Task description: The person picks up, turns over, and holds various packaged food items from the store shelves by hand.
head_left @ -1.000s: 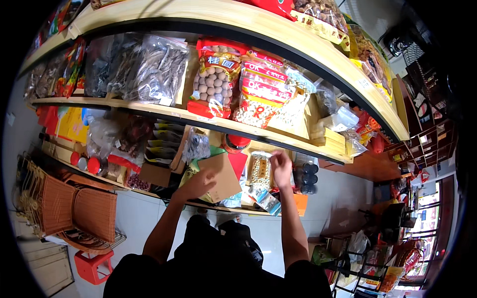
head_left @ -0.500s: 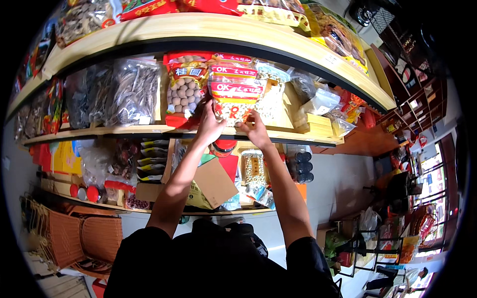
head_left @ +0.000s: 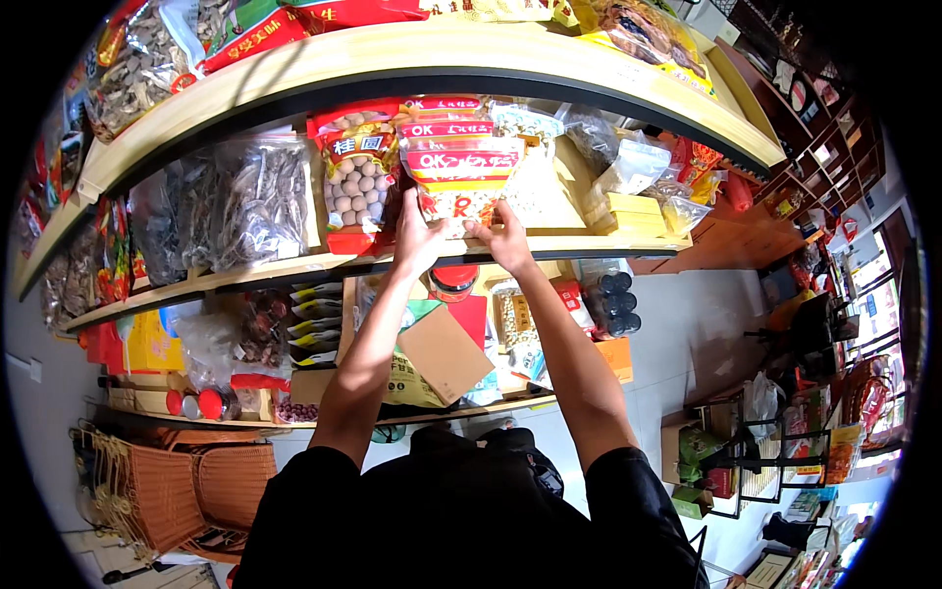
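Note:
On the middle shelf, a red, yellow and white plastic bag of pale dried pieces (head_left: 463, 169) stands at the front of a row of similar bags. My left hand (head_left: 418, 240) grips its lower left side, with the thumb across the front. At the lower right corner my right hand (head_left: 504, 240) is closed on the same bag. My fingers behind the bag are hidden. Close by on the left stands a red-edged bag of round brown dried fruit (head_left: 357, 182).
Clear bags of dark dried strips (head_left: 260, 201) fill the shelf's left part. Stacked yellow blocks (head_left: 643, 214) lie at its right. The upper shelf's edge (head_left: 442, 83) overhangs the bags. Below are a red-lidded jar (head_left: 453, 282) and a cardboard flap (head_left: 446, 355). A wicker chair (head_left: 162, 491) stands lower left.
The view has shifted slightly. The front bag looks larger and wider at its top, as if brought a little nearer to me. Both hands keep their hold on it.

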A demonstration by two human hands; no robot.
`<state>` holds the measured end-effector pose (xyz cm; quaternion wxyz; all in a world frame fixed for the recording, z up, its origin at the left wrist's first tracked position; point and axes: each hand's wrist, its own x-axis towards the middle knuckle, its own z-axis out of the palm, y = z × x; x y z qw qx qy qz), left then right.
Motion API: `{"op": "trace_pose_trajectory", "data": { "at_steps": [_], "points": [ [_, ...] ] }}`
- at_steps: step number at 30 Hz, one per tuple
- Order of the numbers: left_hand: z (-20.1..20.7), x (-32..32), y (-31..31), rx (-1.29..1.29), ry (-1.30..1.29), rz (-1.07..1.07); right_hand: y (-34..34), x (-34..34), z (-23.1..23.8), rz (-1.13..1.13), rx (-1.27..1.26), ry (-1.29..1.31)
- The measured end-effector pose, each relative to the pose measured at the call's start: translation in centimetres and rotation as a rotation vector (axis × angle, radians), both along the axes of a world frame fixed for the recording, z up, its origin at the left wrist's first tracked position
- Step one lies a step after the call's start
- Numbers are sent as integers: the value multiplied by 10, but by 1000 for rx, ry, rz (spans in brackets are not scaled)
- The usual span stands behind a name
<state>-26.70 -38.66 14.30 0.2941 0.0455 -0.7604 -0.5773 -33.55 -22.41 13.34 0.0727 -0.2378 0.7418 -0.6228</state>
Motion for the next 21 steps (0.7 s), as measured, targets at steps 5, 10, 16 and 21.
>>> {"op": "trace_pose_trajectory", "data": {
  "at_steps": [5,10,16,21],
  "points": [
    [26,14,10,105,135,-159,10,15,15,-157,-38,347],
    [64,48,20,123,122,-388,40,63,55,-41,-416,86],
    [7,79,69,451,-81,-586,88,116,4,-166,-309,-148],
    [-31,121,102,546,-230,-635,119,182,-29,-233,-432,-605]
  ]
}}
